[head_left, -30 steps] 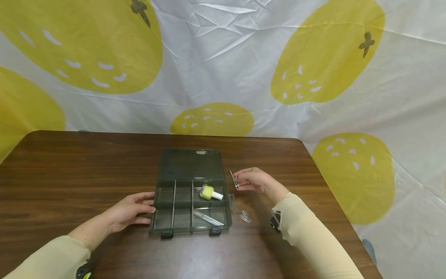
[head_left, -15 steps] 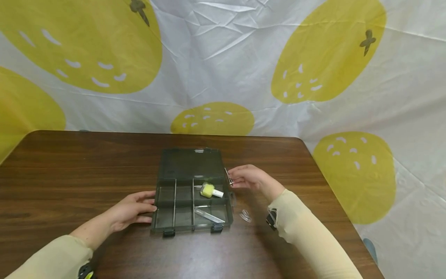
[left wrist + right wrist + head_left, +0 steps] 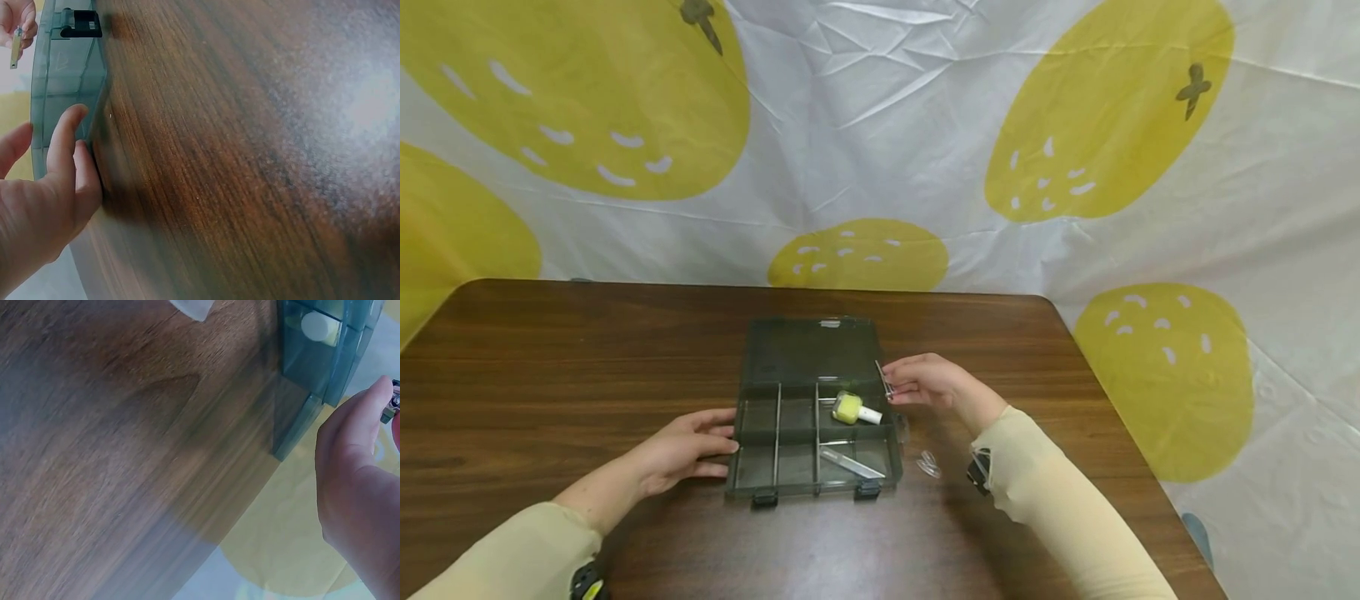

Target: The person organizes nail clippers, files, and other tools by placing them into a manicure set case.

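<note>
Nail clipper (image 3: pixel 883 377) just right of centre in the head view, pinched between thumb and fingers of the right hand (image 3: pixel 928 382) and overlapping in view the right edge of the open, dark see-through box (image 3: pixel 793 467); cannot tell whether touching it or held above. Glimpsed again at the upper left of the left wrist view and, cut off, at the right border of the right wrist view. Left of the box, left hand (image 3: pixel 673 454) with fingers loosely extended and released, tips against the side wall. In the upper right compartment, yellow bottle (image 3: pixel 848 408) with white cap (image 3: pixel 870 415), lying down; in the lower right one, flat translucent strip (image 3: pixel 852 463), slanting. Just right of the box, small clear pieces (image 3: pixel 928 464) on the brown table (image 3: pixel 625 358). Across the upper frame, white cloth (image 3: pixel 880 125) with yellow fruit shapes.
</note>
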`<action>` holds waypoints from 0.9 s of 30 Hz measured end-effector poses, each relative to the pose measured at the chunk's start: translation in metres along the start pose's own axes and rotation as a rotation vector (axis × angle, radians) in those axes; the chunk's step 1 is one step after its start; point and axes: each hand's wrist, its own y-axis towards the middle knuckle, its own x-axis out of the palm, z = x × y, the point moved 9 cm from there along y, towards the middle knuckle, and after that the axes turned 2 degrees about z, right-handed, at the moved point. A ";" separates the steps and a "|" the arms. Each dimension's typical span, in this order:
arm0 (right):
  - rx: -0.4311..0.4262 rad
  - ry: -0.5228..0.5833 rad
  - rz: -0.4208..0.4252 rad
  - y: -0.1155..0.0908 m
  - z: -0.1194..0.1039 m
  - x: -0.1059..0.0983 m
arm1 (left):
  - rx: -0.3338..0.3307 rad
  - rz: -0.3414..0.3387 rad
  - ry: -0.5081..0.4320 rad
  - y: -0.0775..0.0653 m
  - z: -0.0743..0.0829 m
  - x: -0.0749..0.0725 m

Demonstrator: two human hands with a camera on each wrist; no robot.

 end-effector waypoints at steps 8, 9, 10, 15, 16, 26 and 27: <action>0.006 -0.035 -0.019 -0.003 -0.002 0.012 | -0.002 -0.017 -0.009 0.000 0.000 0.001; 0.009 -0.038 -0.020 -0.003 -0.002 0.013 | -0.002 -0.017 -0.010 0.000 0.000 0.001; 0.009 -0.044 -0.019 -0.004 -0.002 0.014 | -0.002 -0.019 -0.009 0.000 0.000 0.001; 0.003 -0.057 -0.029 -0.002 -0.003 0.021 | -0.005 -0.020 -0.011 0.000 0.000 0.001; 0.002 -0.057 -0.031 -0.002 -0.002 0.023 | -0.005 -0.020 -0.013 0.000 0.000 0.001; -0.013 -0.092 -0.080 0.002 -0.003 0.045 | -0.001 -0.023 -0.025 0.000 -0.001 0.001; -0.011 -0.090 -0.082 0.003 -0.003 0.047 | -0.002 -0.023 -0.025 0.000 -0.001 0.000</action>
